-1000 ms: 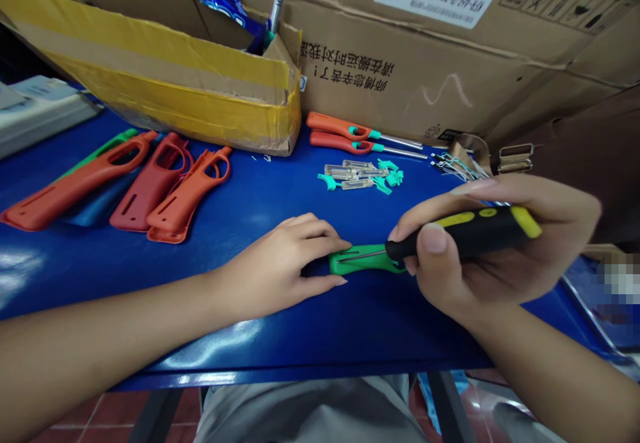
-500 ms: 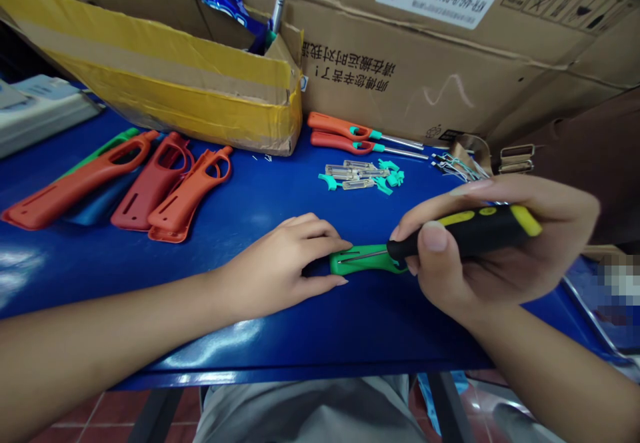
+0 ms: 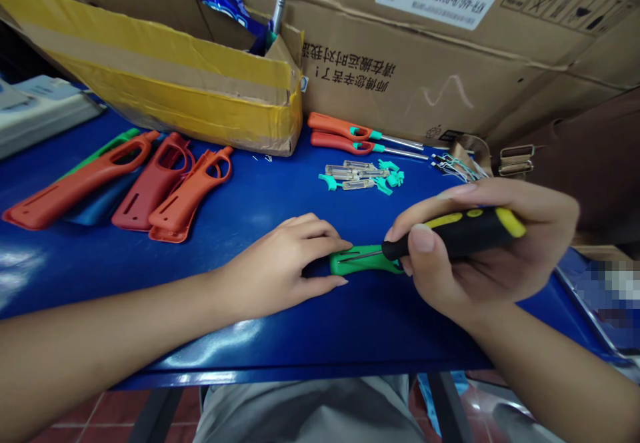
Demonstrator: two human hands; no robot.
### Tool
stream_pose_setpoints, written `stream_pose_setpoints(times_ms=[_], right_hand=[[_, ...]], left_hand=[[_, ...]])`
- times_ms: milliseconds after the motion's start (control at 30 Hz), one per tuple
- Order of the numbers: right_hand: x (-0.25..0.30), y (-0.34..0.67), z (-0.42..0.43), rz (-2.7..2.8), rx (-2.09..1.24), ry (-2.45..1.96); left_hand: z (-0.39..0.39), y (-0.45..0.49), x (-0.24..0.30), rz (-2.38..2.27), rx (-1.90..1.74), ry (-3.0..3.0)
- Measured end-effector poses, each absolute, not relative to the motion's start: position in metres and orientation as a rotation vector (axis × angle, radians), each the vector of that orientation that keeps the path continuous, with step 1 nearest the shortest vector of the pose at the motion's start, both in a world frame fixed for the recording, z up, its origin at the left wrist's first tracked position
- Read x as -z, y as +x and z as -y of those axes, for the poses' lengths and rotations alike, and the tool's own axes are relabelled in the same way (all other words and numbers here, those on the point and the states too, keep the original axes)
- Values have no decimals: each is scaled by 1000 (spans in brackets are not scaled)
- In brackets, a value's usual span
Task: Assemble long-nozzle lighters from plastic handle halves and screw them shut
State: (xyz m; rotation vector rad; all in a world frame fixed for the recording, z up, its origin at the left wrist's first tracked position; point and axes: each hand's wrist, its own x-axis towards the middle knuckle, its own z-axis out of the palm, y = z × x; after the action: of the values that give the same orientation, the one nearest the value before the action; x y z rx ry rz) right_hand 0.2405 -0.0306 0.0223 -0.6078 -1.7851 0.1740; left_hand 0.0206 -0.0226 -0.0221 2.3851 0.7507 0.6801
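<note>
A green plastic lighter casing (image 3: 364, 261) lies flat on the blue table, pinned at its left end between the thumb and fingers of my left hand (image 3: 295, 266). My right hand (image 3: 480, 249) is wrapped round a black and yellow screwdriver (image 3: 457, 235). Its thin shaft slants left over the casing, with the tip at a small hole near the casing's left end. The casing's right end is partly hidden by my right hand. Beyond the hands lie clear plastic lighter tanks (image 3: 357, 174) and small teal triggers (image 3: 393, 177).
Orange and red casings (image 3: 193, 189) are stacked at the left. Two long-nosed lighters (image 3: 345, 133) and a bundle of wired parts (image 3: 457, 166) lie at the back. Behind stands a yellow-taped cardboard box (image 3: 200, 89); a grey-white device (image 3: 45, 109) sits far left.
My right hand and the screwdriver's handle have shifted slightly left, while the tip stays at the same hole. My left hand and the casing have not visibly moved.
</note>
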Motion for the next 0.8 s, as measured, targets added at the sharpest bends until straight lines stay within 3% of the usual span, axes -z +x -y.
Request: stream_pose_setpoints(times_ms=[367,600,800], right_hand=[[-21,238,34,1754,-203,-693],[-37,250,38,2007,-521,-778],[-61,250,32,2326,182,-784]], left_hand=[[22,21,22,-746,-674,2397],[22,20,23,-742,-672,2391],[23,20,23,-721,-687,2377]])
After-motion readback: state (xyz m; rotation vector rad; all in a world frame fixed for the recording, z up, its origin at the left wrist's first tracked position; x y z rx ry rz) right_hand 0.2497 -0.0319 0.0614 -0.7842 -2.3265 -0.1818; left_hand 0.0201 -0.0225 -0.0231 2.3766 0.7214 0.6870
